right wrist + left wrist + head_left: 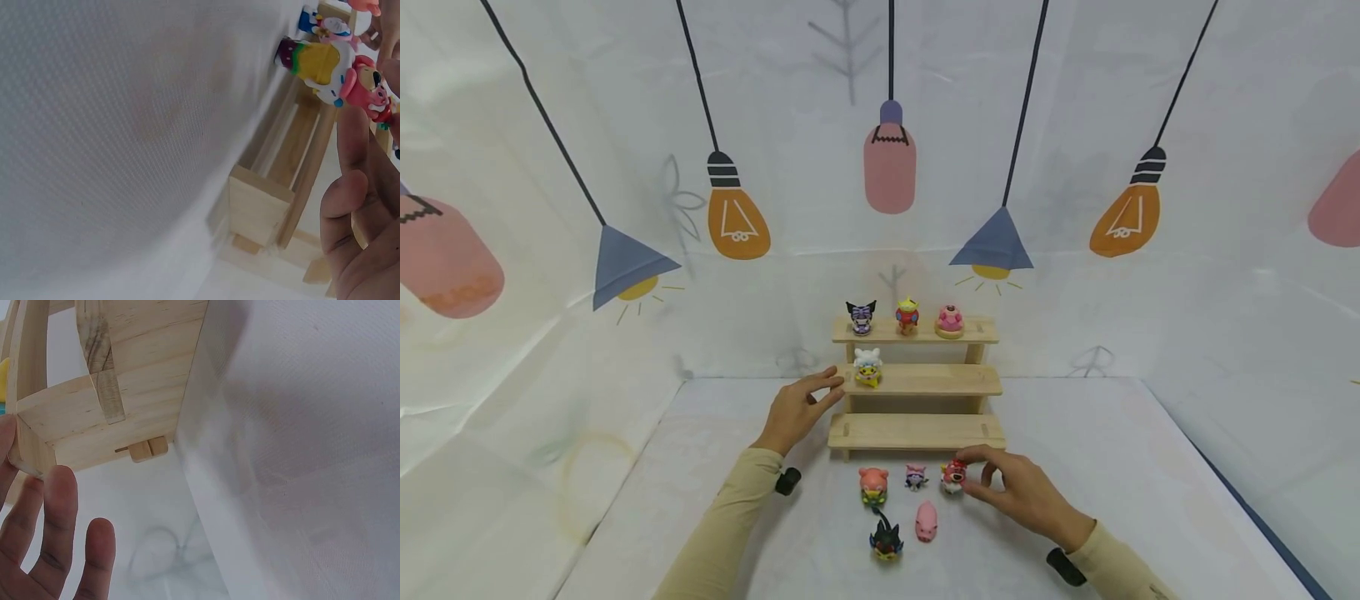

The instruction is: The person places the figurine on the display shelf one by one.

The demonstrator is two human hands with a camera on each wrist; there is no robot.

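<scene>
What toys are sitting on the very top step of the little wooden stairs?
On the top step stand three toys: a purple-and-black figure, a red-and-yellow one and a pink round one. Their backs cannot be seen from here.

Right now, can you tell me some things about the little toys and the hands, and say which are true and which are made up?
1. Three toys stand on the top step of the wooden shelf. True.
2. The right hand pinches the red toy on the table. True.
3. The bottom step is full of toys. False: it holds none.
4. The left hand grips the pink pig. False: its fingers touch the middle step's end; the pig lies alone on the table.
5. A white and yellow toy stands on the middle step. True.
</scene>
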